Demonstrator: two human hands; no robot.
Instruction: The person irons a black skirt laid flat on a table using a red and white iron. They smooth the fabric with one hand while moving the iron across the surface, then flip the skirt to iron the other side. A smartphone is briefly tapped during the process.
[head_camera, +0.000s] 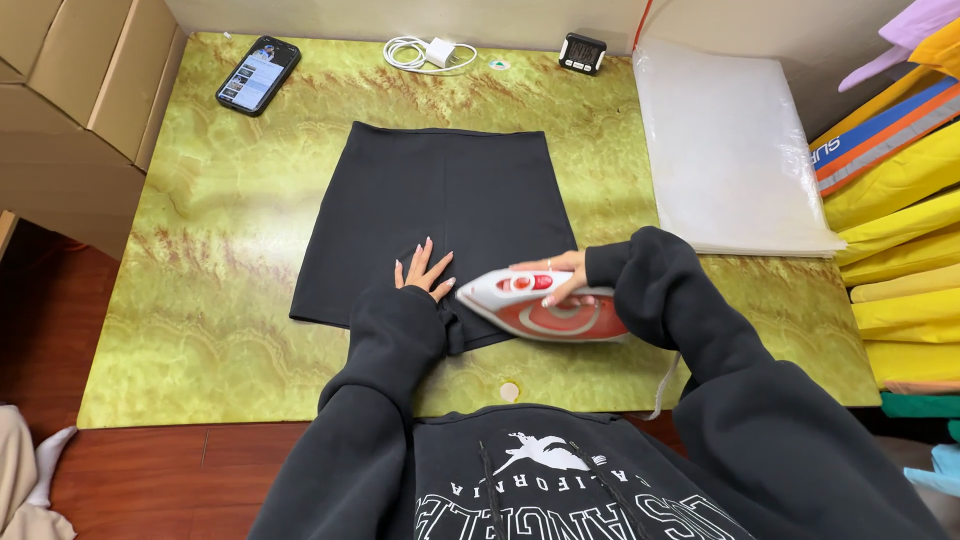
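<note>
Beyond skirt (440, 210): phone (258, 74), charger (438, 52), clock (582, 52)

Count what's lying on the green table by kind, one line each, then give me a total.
Black skirt: 1
Iron: 1
Phone: 1
Charger with cable: 1
Small clock: 1
Stack of clear bags: 1
Total: 6

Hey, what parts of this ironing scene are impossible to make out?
Head view only:
- Soleplate of the iron: faces down, hidden by its body.
- Black garment near edge: covered by the left hand and sleeve.
- Right hand grip: fingers wrap underneath.
- Small clock display: too small.
</note>
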